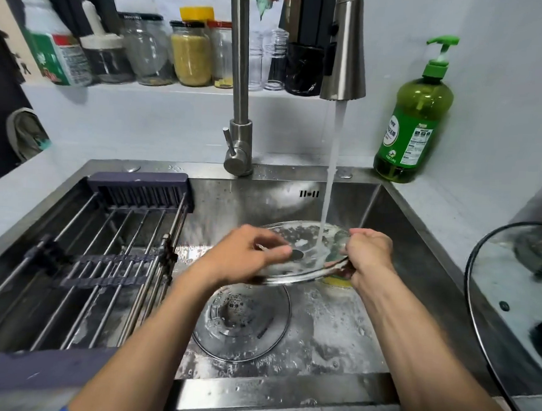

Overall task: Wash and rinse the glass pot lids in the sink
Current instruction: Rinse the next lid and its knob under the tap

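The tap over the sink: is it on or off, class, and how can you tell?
On. A white stream of water falls from the tap onto the glass lid held between the left hand and right hand.

A soapy glass lid (305, 253) is held tilted over the steel sink (387, 210), gripped at its left edge by the left hand (246, 254) and at its right rim by the right hand (368, 253), with a yellow sponge (338, 281) seen just below. Water from the faucet (344, 53) strikes the lid. A second glass lid (242, 325) lies on the sink floor, a third (508, 296) on the counter (443, 206) at right, a green soap bottle (413, 118) behind.
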The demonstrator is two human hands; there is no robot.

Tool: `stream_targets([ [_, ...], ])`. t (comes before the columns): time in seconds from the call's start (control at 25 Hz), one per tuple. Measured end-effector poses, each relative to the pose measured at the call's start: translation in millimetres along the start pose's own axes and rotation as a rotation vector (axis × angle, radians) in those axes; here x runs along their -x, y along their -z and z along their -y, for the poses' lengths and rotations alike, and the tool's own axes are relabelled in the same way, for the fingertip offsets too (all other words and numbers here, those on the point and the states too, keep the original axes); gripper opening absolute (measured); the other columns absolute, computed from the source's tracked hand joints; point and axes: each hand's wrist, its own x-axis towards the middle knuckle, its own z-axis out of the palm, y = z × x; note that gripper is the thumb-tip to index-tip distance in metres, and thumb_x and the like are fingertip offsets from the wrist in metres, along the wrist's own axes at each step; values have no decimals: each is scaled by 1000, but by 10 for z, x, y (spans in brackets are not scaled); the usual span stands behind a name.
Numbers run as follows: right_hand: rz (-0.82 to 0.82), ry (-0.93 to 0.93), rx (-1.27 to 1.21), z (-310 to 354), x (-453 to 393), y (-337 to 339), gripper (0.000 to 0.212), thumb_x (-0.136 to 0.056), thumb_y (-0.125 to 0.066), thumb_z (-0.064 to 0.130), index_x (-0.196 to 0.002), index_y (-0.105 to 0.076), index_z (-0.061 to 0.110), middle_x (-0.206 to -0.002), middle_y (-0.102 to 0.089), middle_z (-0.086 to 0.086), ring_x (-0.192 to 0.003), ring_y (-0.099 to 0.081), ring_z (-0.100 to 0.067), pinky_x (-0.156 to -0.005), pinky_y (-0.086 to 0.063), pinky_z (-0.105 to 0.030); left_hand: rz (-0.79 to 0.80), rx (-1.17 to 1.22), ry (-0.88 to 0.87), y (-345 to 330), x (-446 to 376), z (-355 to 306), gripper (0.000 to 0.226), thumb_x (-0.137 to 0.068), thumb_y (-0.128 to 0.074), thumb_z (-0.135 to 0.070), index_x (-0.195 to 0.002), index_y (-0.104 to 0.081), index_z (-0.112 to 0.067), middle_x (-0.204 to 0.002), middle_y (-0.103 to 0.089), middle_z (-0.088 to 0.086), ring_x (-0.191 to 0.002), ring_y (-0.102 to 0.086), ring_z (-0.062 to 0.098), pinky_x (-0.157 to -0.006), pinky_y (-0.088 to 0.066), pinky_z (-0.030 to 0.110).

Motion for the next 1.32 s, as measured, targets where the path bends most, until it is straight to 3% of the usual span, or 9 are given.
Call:
stream_targets([
  [0.12,-43,-20,-59,24,1,27,23,-88,-47,0,-93,-63,16,-78,-67,-15,-35,-60,-19,-35,-46,-28,189,-207,-168,-79,14,-73,40,-82,-74,-51,-118,-69,-35,-109,-68,-27,-96,-62,-12,-85,-47,16],
  [0.24,-22,4,-119,39,51,32,21,-89,-50,1,-101,-64,9,-85,-71,-20,-37,-61,-22,-35,-46,-25,-74,-539,-386,-91,-3,-56,22,-89,-71,-32,-111,-72,-36,-91,-74,-16,-75,-63,3,-72,-51,27],
  [0.32,13,84,-177,95,112,33,15,-95,-53,10,-101,-66,16,-83,-72,-14,-45,-65,-22,-40,-51,-26,-236,-500,-459,-93,3,-42,12,-91,-65,-32,-101,-72,-35,-74,-68,-16,-64,-59,5,-61,-46,29],
  [0.44,138,240,-113,153,222,12,26,-105,-44,36,-127,-58,37,-104,-71,-1,-76,-74,-22,-58,-61,-33,-366,-58,-325,-91,-20,-24,5,-91,-71,-25,-94,-74,-28,-73,-71,-10,-67,-66,15,-59,-50,35],
  [0.6,321,407,281,70,283,-44,38,-103,-45,42,-139,-53,32,-120,-62,12,-104,-63,-13,-93,-55,-40,-457,404,-169,-72,-61,-76,5,-92,-68,-7,-94,-71,-4,-89,-73,23,-83,-71,41,-67,-56,35],
  [0.8,456,486,559,8,265,-33,27,-85,-72,41,-106,-59,33,-96,-59,23,-86,-58,2,-68,-44,-20,-534,791,29,50,-56,-98,7,-94,-63,-8,-95,-70,-7,-80,-75,9,-70,-73,26,-61,-60,34],
  [0.96,449,413,566,-3,240,-48,32,-76,-82,33,-102,-64,27,-100,-70,9,-90,-68,-16,-79,-58,-40,-497,985,219,54,-80,-88,12,-98,-57,-11,-92,-67,-11,-72,-74,4,-54,-71,19,-51,-58,29],
  [1.12,360,401,580,-8,273,-49,30,-66,-85,33,-91,-71,23,-91,-73,5,-83,-71,-20,-76,-61,-43,-495,1045,446,67,-92,-32,14,-101,-49,-8,-92,-60,-8,-79,-68,9,-50,-69,23,-41,-54,30],
  [1.32,134,389,617,14,263,-20,25,-61,-84,34,-74,-71,16,-66,-69,8,-66,-68,-17,-51,-51,-29,-553,740,469,69,-105,-7,7,-93,-59,-16,-92,-65,-17,-92,-61,1,-86,-58,22,-79,-47,38],
])
